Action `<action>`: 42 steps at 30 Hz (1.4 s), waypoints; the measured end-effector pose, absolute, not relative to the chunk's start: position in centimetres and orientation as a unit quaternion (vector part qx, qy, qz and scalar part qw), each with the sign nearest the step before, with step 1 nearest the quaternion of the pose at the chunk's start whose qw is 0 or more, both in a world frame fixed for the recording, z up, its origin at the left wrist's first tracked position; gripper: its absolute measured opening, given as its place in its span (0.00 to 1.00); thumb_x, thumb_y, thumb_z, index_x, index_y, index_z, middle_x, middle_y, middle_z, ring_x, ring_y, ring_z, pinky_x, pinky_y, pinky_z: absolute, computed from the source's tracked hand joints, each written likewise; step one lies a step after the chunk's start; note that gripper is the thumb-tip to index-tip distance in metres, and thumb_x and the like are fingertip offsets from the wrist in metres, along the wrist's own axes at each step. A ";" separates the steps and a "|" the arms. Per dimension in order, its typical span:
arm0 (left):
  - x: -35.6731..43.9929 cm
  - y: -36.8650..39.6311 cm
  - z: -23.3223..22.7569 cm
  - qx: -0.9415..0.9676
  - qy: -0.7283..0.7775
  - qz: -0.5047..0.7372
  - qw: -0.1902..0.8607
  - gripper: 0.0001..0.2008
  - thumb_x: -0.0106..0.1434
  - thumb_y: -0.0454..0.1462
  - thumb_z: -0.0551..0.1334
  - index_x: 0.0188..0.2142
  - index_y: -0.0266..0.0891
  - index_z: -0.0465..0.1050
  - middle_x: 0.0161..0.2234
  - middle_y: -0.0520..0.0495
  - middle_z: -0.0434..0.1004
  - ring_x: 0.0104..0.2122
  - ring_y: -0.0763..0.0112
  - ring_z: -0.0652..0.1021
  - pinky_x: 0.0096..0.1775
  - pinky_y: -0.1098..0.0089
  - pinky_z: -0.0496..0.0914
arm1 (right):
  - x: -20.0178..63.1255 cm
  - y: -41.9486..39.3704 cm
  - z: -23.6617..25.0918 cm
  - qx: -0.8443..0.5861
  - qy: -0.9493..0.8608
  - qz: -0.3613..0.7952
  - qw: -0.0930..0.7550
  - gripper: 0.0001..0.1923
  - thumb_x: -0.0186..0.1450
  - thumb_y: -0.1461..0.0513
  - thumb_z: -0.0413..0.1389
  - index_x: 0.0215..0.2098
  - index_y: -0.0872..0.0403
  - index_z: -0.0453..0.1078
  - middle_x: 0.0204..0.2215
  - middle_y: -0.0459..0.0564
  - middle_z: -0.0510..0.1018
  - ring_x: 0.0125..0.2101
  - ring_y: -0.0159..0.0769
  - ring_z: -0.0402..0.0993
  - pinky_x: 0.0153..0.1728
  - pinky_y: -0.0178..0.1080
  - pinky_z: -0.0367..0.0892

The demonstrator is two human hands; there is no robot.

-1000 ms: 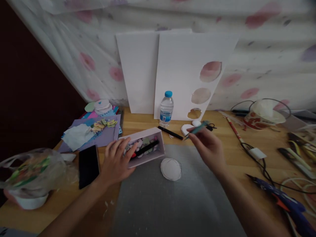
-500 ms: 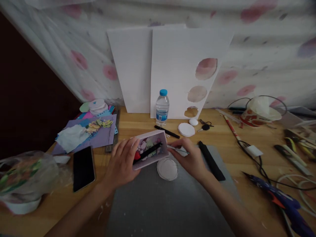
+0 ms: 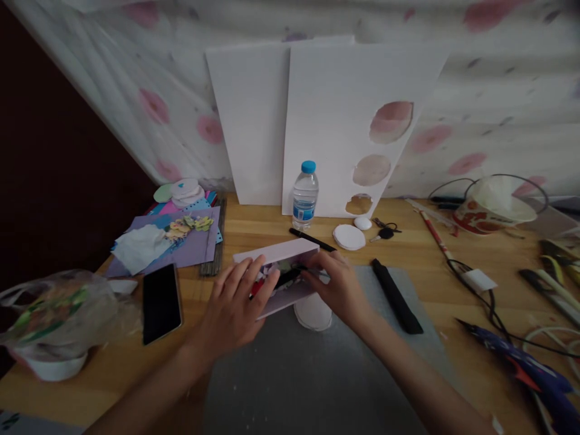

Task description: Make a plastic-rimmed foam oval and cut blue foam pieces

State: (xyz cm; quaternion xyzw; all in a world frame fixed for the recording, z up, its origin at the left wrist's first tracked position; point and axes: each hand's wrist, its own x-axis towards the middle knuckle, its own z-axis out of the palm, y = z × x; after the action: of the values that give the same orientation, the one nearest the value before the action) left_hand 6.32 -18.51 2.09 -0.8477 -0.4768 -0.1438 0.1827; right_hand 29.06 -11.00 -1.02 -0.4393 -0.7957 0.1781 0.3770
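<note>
Here's the pale box [image 3: 281, 248], tilted over the far part of the grey mat [image 3: 281, 374], midway between the surface's left and right edges [image 3: 254, 226]. The left hand [image 3: 238, 299] has it by the left end, fingers spread over the opening. And the right hand [image 3: 338, 287] is in at the other end, fingers drawn narrow; whether they pinch anything, I can't tell. Inside, a black stick [image 3: 286, 278] lies over small pastel pieces, a bit of red by the left hand. A white disc [image 3: 313, 315] sits on the mat, partly hidden by the box.

Over to the labels! The bottle [image 3: 304, 199] by the far edge wears a blue one, lettering too small to read. Near the far right corner, the bowl [image 3: 484, 217] carries red-and-white print, nothing legible. The dark phone [image 3: 162, 303], towards the left edge, shows a black screen. Out by the right edge lies the glue gun [image 3: 516, 362], pale marks on its blue body, unreadable from here.
</note>
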 end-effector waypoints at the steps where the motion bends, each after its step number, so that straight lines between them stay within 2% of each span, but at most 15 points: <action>1: 6.4 -18.7 2.0 -0.848 -0.476 -0.144 0.185 0.34 0.61 0.35 0.59 0.65 0.46 0.48 0.61 0.35 0.64 0.60 0.48 0.66 0.57 0.49 0.59 | 29.1 -11.0 -1.0 -0.443 -0.788 0.190 0.382 0.03 0.62 0.65 0.58 0.31 0.52 0.68 0.28 0.48 0.76 0.32 0.40 0.70 0.33 0.40 0.64; 4: 6.5 -19.1 1.9 -0.850 -0.469 -0.141 0.192 0.33 0.61 0.35 0.59 0.64 0.48 0.49 0.62 0.36 0.64 0.60 0.49 0.65 0.57 0.49 0.59 | 29.1 -10.9 -1.1 -0.441 -0.779 0.209 0.394 0.04 0.62 0.65 0.58 0.29 0.52 0.67 0.27 0.48 0.75 0.30 0.38 0.71 0.31 0.39 0.65; 9: 6.2 -19.3 2.0 -0.843 -0.487 -0.140 0.182 0.35 0.59 0.37 0.61 0.64 0.45 0.50 0.61 0.34 0.64 0.60 0.46 0.65 0.56 0.48 0.58 | 29.4 -11.1 -1.4 -0.436 -0.759 0.215 0.434 0.05 0.62 0.63 0.59 0.28 0.52 0.69 0.26 0.48 0.76 0.30 0.39 0.73 0.32 0.41 0.67; 15: 5.5 -18.0 1.7 -0.814 -0.541 -0.178 0.114 0.42 0.54 0.41 0.65 0.64 0.42 0.46 0.59 0.34 0.64 0.57 0.43 0.65 0.56 0.45 0.56 | 30.5 -12.0 -0.1 -0.446 -0.688 0.223 0.527 0.08 0.62 0.58 0.62 0.28 0.51 0.70 0.26 0.47 0.78 0.29 0.38 0.75 0.32 0.41 0.70; 18: 4.9 -16.5 1.1 -0.796 -0.573 -0.182 0.074 0.45 0.51 0.44 0.67 0.63 0.41 0.48 0.58 0.35 0.65 0.56 0.43 0.66 0.55 0.46 0.58 | 31.8 -12.7 0.3 -0.471 -0.632 0.241 0.566 0.11 0.59 0.55 0.64 0.27 0.51 0.69 0.25 0.46 0.77 0.28 0.37 0.76 0.29 0.40 0.71; 25: 2.6 -10.7 -1.3 -0.760 -0.621 -0.188 0.043 0.46 0.49 0.48 0.69 0.62 0.40 0.51 0.57 0.34 0.66 0.55 0.42 0.67 0.54 0.46 0.60 | 34.6 -14.0 -2.2 -0.471 -0.580 0.251 0.615 0.10 0.58 0.58 0.65 0.28 0.51 0.68 0.27 0.49 0.79 0.32 0.40 0.79 0.33 0.42 0.73; 29: 1.7 -7.9 -1.3 -0.777 -0.607 -0.166 0.029 0.47 0.49 0.47 0.70 0.62 0.34 0.51 0.57 0.30 0.64 0.57 0.42 0.65 0.56 0.47 0.59 | 35.3 -14.8 -3.1 -0.489 -0.574 0.240 0.611 0.09 0.59 0.60 0.64 0.28 0.52 0.69 0.28 0.49 0.80 0.32 0.41 0.79 0.34 0.42 0.73; 32: 3.4 -8.9 -0.3 -0.789 -0.580 -0.197 0.045 0.43 0.53 0.47 0.68 0.62 0.34 0.51 0.60 0.29 0.60 0.60 0.42 0.61 0.58 0.45 0.56 | 35.5 -15.2 -3.2 -0.485 -0.590 0.224 0.605 0.08 0.59 0.61 0.64 0.28 0.52 0.69 0.29 0.50 0.80 0.33 0.41 0.79 0.35 0.43 0.73; 34: 6.0 -11.4 -0.1 -0.812 -0.535 -0.236 0.002 0.37 0.58 0.48 0.65 0.62 0.40 0.52 0.59 0.35 0.63 0.59 0.48 0.64 0.58 0.47 0.58 | 35.4 -15.3 -3.4 -0.482 -0.595 0.218 0.605 0.08 0.60 0.62 0.64 0.28 0.52 0.68 0.29 0.50 0.80 0.33 0.41 0.79 0.36 0.44 0.72; 35: 7.6 -12.9 -0.3 -0.822 -0.510 -0.250 -0.037 0.38 0.58 0.49 0.64 0.62 0.41 0.51 0.58 0.35 0.63 0.59 0.50 0.64 0.58 0.49 0.60 | 35.3 -15.3 -3.5 -0.477 -0.596 0.219 0.607 0.08 0.60 0.63 0.64 0.28 0.52 0.68 0.30 0.50 0.80 0.34 0.41 0.79 0.36 0.44 0.71; 38: 12.3 -16.9 -2.1 -0.846 -0.457 -0.229 -0.150 0.52 0.48 0.57 0.69 0.63 0.38 0.48 0.59 0.31 0.61 0.58 0.46 0.65 0.56 0.48 0.63 | 34.9 -15.5 -4.0 -0.468 -0.592 0.227 0.615 0.08 0.60 0.63 0.64 0.28 0.52 0.68 0.29 0.50 0.79 0.33 0.41 0.79 0.36 0.45 0.71; 40: 14.3 -18.0 -3.8 -0.839 -0.468 -0.214 -0.179 0.51 0.45 0.53 0.72 0.62 0.37 0.51 0.58 0.31 0.63 0.56 0.44 0.67 0.56 0.46 0.63 | 34.8 -15.6 -4.3 -0.470 -0.591 0.232 0.613 0.08 0.59 0.63 0.64 0.28 0.52 0.69 0.29 0.50 0.79 0.33 0.41 0.78 0.36 0.45 0.71; 42: 14.8 -17.9 -4.9 -0.830 -0.483 -0.193 -0.199 0.44 0.48 0.46 0.73 0.60 0.39 0.55 0.55 0.34 0.67 0.54 0.46 0.69 0.55 0.46 0.64 | 34.9 -15.9 -4.5 -0.469 -0.593 0.233 0.611 0.07 0.59 0.64 0.64 0.29 0.52 0.69 0.29 0.49 0.80 0.33 0.41 0.78 0.36 0.45 0.70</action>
State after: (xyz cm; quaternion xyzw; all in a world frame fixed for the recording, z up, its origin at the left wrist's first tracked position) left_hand 14.81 -17.87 -4.95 -0.8304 -0.4833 -0.1928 -0.1993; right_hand 34.95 -15.87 -4.52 -0.4690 -0.5935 0.2335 0.6110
